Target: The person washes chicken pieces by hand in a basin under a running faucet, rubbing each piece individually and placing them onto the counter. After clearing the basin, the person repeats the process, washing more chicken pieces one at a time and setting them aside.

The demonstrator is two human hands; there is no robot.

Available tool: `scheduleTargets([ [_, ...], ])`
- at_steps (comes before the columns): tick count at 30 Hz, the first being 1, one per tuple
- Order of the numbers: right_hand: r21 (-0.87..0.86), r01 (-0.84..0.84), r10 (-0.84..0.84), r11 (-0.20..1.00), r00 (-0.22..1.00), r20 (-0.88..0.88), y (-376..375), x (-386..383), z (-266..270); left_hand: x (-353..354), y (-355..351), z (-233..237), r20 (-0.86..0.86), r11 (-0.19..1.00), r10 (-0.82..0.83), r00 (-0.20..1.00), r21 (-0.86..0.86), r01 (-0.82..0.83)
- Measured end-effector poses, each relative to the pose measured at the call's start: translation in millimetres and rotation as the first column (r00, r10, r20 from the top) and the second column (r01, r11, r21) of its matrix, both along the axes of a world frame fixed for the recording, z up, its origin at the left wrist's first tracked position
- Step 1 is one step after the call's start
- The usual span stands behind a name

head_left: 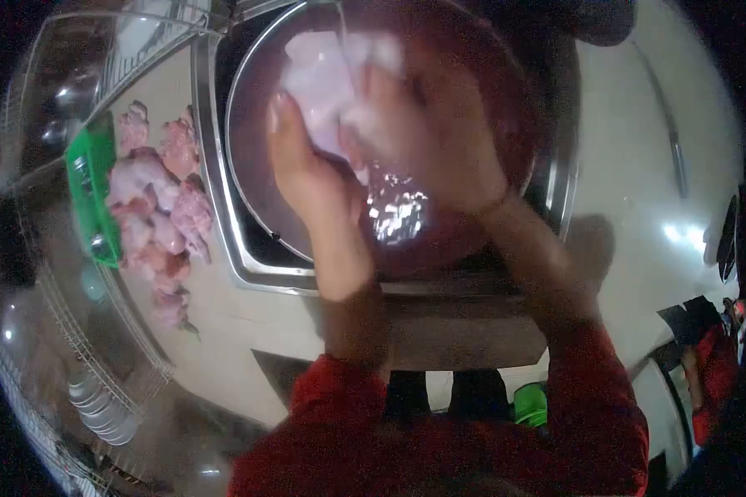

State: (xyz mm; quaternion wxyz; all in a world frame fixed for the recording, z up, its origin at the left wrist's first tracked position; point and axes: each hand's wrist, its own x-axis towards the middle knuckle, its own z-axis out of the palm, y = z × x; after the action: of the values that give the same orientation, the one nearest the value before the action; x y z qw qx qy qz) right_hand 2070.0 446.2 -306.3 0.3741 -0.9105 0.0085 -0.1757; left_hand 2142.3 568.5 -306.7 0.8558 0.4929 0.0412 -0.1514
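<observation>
A pale, wet piece of raw chicken [317, 70] is up in the far part of a wide round basin [234, 157] of reddish water. My left hand [311, 170] cups it from the near left side, thumb up along its edge. My right hand [452, 124] is at its right side and seems to touch it, but motion smears those fingers. A thin clear streak, apparently running water, comes down onto the piece from above. Light glints off the rippled water [398, 211] between my wrists.
The basin sits in a metal-rimmed sink [249, 269]. Several raw chicken pieces [162, 219] lie on the left counter [232, 331] beside a green basket [91, 195]. Further left is a wire rack [75, 340] with stacked dishes [104, 414]. A green container [530, 404] stands below, near my legs.
</observation>
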Motion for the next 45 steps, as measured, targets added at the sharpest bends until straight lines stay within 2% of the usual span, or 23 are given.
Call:
scheduleTargets([
  [5,0.33,0.106,-0.134,0.938,0.989,0.063,-6,-8,9,-21,-6,21,0.215,0.91,-0.191,0.958,0.405,0.09],
  [7,-0.534,0.311,-0.346,0.786,0.938,0.037,-11,-16,-13,-25,-9,27,0.002,0.936,-0.177,0.984,0.31,0.168],
  [8,-0.233,0.288,-0.334,0.929,0.922,-0.195,-20,-13,1,-27,-11,29,-0.01,0.935,-0.177,0.984,0.311,0.171],
  [11,-0.045,0.41,-0.411,0.911,0.912,-0.004,-37,-7,-12,-24,-6,25,0.002,0.906,-0.197,0.98,0.382,0.181],
  [15,-0.516,0.286,-0.271,0.807,0.957,0.106,-23,-10,0,-20,-5,15,0.091,0.944,-0.175,0.98,0.298,0.141],
  [16,-0.016,0.203,-0.203,0.979,0.979,-0.008,-13,-2,6,-19,2,2,0.133,0.905,-0.2,0.971,0.405,0.131],
  [17,0.499,0.112,-0.09,0.859,0.994,-0.068,-4,2,12,-16,5,-2,0.169,0.854,-0.231,0.958,0.507,0.117],
  [19,0.614,0.212,-0.105,0.76,0.973,-0.206,-1,-1,7,-9,12,-7,0.447,0.75,-0.361,0.818,0.661,-0.03],
  [21,0.391,0.018,-0.125,0.92,0.96,0.251,-2,2,-25,-12,10,-2,0.644,0.654,-0.505,0.574,0.72,-0.233],
  [23,0.46,0.036,-0.122,0.887,0.98,0.159,-7,-4,-27,-18,6,16,0.578,0.719,-0.423,0.698,0.683,-0.13],
  [25,-0.278,0.163,-0.196,0.947,0.976,-0.097,-8,-3,-19,-10,18,12,0.447,0.769,-0.379,0.81,0.64,0.006],
  [26,-0.277,0.162,-0.195,0.947,0.976,-0.096,-11,-5,-10,-7,23,11,0.287,0.811,-0.349,0.892,0.569,0.135],
  [28,0.062,0.213,-0.204,0.975,0.971,-0.125,-23,-9,7,-8,21,21,0.28,0.846,-0.283,0.917,0.523,0.102],
  [32,0.015,0.229,-0.229,0.973,0.959,0.169,-22,2,-10,-11,16,23,0.27,0.91,-0.177,0.946,0.412,0.053],
  [34,0.817,0.004,-0.146,0.576,0.984,0.098,-2,7,-14,-12,15,19,0.272,0.917,-0.167,0.948,0.397,0.048],
  [35,0.817,0.012,-0.152,0.576,0.984,0.093,2,5,-9,-14,14,16,0.3,0.854,-0.241,0.923,0.517,0.056],
  [37,0.138,0.061,-0.084,0.989,0.982,0.17,7,3,1,-16,14,2,0.311,0.778,-0.328,0.892,0.624,0.068],
  [39,0.141,0.223,-0.245,0.964,0.956,0.163,10,6,5,-16,10,-11,0.777,0.564,-0.589,0.223,0.593,-0.575],
  [41,0.686,0.234,-0.148,0.689,0.972,-0.183,3,3,19,-16,7,-12,0.75,0.647,-0.596,0.287,0.66,-0.381],
  [42,0.686,0.235,-0.148,0.689,0.972,-0.185,4,2,7,-18,4,-12,0.713,0.645,-0.511,0.48,0.688,-0.334],
  [43,0.035,0.291,-0.291,0.956,0.956,-0.027,7,3,-14,-20,0,-10,0.64,0.649,-0.409,0.651,0.705,-0.285],
  [44,-0.621,0.337,-0.284,0.708,0.941,0.186,9,4,-26,-22,-5,3,0.639,0.646,-0.409,0.651,0.707,-0.288],
  [45,-0.618,0.332,-0.277,0.712,0.943,0.187,8,6,-26,-23,-12,23,0.371,0.79,-0.169,0.913,0.605,-0.1],
])
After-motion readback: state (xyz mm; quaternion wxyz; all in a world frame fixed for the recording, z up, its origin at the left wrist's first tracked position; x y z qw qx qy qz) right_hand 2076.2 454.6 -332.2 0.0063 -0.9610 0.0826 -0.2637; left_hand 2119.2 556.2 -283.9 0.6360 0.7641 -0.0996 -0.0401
